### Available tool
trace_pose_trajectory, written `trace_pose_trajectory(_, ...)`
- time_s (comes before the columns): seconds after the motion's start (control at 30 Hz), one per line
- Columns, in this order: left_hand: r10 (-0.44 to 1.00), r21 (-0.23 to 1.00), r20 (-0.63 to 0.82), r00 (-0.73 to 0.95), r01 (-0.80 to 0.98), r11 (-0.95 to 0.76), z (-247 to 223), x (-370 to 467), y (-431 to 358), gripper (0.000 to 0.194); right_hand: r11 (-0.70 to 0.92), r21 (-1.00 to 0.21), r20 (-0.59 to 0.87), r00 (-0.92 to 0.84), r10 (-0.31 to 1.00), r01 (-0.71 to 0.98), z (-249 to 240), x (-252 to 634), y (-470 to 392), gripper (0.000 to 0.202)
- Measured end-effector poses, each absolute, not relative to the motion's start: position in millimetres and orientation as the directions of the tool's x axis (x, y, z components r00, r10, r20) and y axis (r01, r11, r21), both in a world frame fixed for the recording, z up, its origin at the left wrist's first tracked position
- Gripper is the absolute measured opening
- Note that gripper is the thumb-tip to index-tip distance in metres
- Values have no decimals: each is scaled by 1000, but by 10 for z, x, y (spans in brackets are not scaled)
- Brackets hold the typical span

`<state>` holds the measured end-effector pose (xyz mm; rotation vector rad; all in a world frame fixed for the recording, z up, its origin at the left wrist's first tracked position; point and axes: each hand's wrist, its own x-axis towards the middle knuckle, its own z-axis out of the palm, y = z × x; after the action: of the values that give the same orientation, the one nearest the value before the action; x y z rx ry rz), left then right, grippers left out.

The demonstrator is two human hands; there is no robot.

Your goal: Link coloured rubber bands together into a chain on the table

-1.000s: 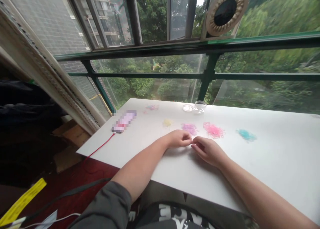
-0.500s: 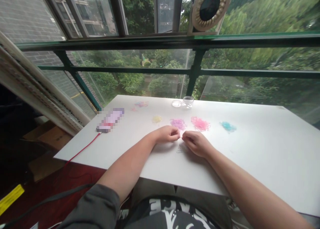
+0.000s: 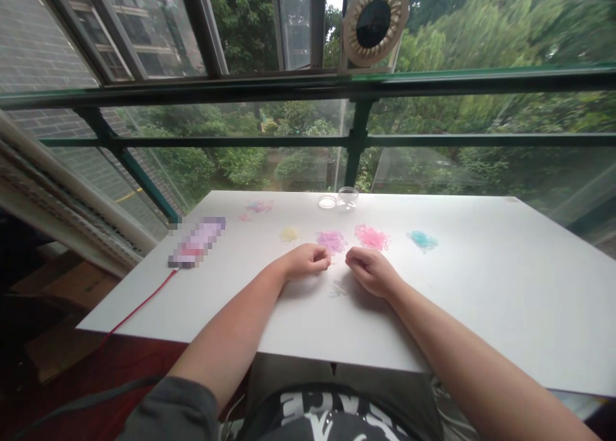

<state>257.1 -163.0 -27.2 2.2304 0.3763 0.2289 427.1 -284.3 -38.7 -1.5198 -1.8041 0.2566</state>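
My left hand [image 3: 308, 261] is closed over the middle of the white table, its fingertips pinched at the near side of a pile of purple pieces [image 3: 331, 241]. A tiny thin bit shows at those fingertips, too small to make out. To its right my right hand [image 3: 369, 269] is closed too, just below a pile of pink pieces [image 3: 372, 237]; what it pinches, if anything, is hidden. A small gap separates the hands. Between and slightly below them lies a small group of pale, thin pieces [image 3: 338, 289].
On the white table [image 3: 481, 287] are a yellow pile [image 3: 289, 234], a teal pile [image 3: 423, 239], a mixed pile [image 3: 260, 206], a clear round container [image 3: 348, 199] and its lid [image 3: 327, 202]. A blurred phone [image 3: 198, 242] with a red cable [image 3: 139, 300] lies left.
The hands have moved slightly apart, and the thin strand between their fingertips no longer spans the gap. The whole view has shifted, with the table things now further left.
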Motion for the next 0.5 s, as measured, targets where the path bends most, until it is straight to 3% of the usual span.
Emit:
trace_pose_trajectory(0.17, 370, 799, 38, 928, 194, -569, -274, 2566, -1634, 21, 171, -619, 394, 114, 912, 767, -408, 4374, -2842, 12)
trace_pose_trajectory(0.33, 375, 797, 17, 927, 214, -564, -259, 2580, -1668, 22, 233, -608, 340, -16, 940, 759, -396, 4188, -2837, 7)
trace_pose_trajectory(0.5, 368, 794, 15, 930, 212, -570, -256, 2585, -1679, 21, 286, -584, 375, -59, 925, 760, -409, 4055, -2828, 3)
